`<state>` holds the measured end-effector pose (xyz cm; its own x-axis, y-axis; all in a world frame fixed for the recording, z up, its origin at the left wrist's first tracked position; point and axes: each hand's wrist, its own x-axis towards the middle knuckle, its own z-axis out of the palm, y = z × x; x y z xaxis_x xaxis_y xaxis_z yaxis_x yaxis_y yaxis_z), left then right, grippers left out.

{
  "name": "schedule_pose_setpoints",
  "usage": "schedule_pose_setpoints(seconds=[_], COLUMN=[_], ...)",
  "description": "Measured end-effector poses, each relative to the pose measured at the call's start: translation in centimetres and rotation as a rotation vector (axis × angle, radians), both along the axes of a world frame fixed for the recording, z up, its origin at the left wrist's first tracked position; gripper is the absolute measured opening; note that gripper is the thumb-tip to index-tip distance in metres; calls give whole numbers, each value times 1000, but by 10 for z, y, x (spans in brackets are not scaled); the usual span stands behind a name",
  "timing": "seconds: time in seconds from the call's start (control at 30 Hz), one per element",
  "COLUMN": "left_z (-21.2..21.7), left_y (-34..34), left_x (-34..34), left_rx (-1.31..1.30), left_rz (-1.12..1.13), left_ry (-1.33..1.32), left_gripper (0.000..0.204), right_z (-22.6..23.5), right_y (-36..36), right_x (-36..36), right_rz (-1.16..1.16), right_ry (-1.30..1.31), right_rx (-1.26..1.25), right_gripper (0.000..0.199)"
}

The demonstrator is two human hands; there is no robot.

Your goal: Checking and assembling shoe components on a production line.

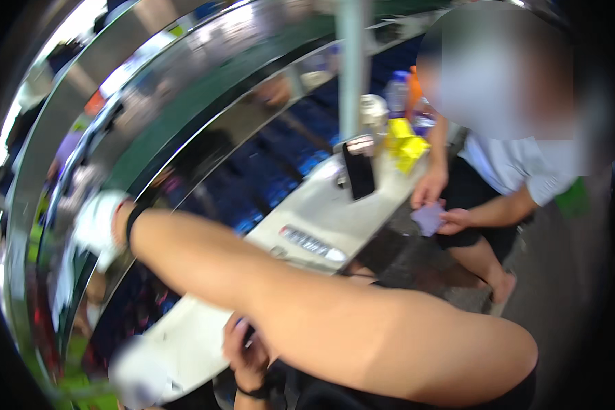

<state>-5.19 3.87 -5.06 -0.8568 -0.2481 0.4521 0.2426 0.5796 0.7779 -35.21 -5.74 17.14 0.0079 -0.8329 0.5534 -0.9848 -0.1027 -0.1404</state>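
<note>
My right forearm stretches across the view from the lower right to the far left, with a dark band at the wrist. My right hand is covered in white, like a glove, and lies by the curved metal rail. Blur hides its fingers and anything in them. Below the forearm, my left hand comes up from the lower edge, a black band on its wrist. Its fingers curl round a small dark object whose kind I cannot make out, beside the white worktop.
A phone and a pale strip with several round spots lie on the worktop. Behind them are a yellow box, bottles and a pale green post. At right, a co-worker's hands hold a purple piece.
</note>
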Motion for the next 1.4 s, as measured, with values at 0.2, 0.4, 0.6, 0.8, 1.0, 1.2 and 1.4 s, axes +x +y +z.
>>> schedule_pose_setpoints(seconds=[0.2,0.4,0.6,0.8,1.0,1.2,1.4], left_z=[5,24,20,10,28,26,17], left_y=[25,26,13,28,29,30,21], left_x=[-12,31,33,37,39,36,32], left_rx=[-248,-366,-266,263,182,168,-8], left_rz=[-58,170,179,210,140,101,122], left_ry=[241,149,221,110,87,17,99], left_gripper=[63,60,53,29,21,30,36], right_z=[-11,-59,-172,-208,-227,-240,-242], right_y=[37,181,318,341,315,303,307], right_x=[0,34,116,177,210,200,190], right_rz=[60,181,59,42,64,54,38], right_ry=[-28,101,-976,-1422,-1218,-1189,-993], right_rx=[-133,-572,-472,-349,-342,-348,-239], right_gripper=[25,34,39,40,35,31,34])
